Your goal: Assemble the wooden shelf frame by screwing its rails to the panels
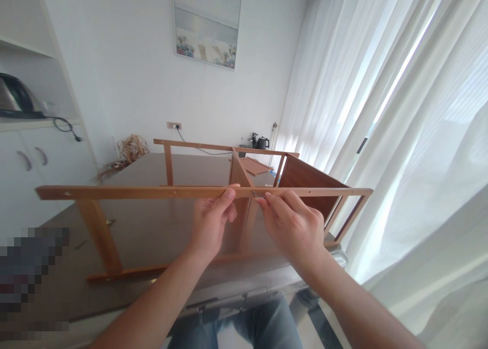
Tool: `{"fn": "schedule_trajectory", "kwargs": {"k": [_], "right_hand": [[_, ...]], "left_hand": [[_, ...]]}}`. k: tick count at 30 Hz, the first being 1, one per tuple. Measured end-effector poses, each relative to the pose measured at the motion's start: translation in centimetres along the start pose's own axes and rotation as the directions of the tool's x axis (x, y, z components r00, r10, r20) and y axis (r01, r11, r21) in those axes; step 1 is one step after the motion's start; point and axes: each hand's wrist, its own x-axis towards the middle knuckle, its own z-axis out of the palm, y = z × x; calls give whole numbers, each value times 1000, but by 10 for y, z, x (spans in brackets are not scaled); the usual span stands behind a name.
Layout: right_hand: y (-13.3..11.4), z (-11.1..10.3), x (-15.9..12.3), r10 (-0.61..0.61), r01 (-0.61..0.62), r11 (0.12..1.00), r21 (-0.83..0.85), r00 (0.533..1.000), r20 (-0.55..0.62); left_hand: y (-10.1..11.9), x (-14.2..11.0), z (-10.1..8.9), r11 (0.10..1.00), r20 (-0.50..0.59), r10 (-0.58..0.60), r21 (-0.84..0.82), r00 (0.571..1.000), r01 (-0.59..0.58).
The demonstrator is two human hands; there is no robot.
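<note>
A wooden shelf frame (133,192) lies on its side across the table, its near rail running left to right before me. My left hand (213,217) grips this rail just left of the middle, thumb on the front face and fingers round it. Close by on the right, my right hand (292,214) pinches a small hex key (259,196), whose bent end meets the rail at a hole above the middle shelf board (241,214). Most of the key is hidden by my fingers. More small holes show along the rail.
A loose wooden panel (256,166) lies on the table (190,163) behind the frame. Small metal hardware (110,222) sits near the left leg. Dried plants (131,148) are at the far left, a black kettle (263,143) at the back, and white curtains (381,110) hang on the right.
</note>
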Motion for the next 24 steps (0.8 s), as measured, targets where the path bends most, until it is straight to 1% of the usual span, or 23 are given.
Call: {"fn": "schedule_trajectory", "kwargs": {"k": [14,24], "right_hand": [[-5,3,-5,99,-101,994,-37,994,-54],[-6,3,-5,113,-115,993,-39,993,-42]], "left_hand": [[3,-2,4,1000,-15,-10,-4,1000,10],[5,-2,5,1000,-21,-10,-5,1000,10]]}}
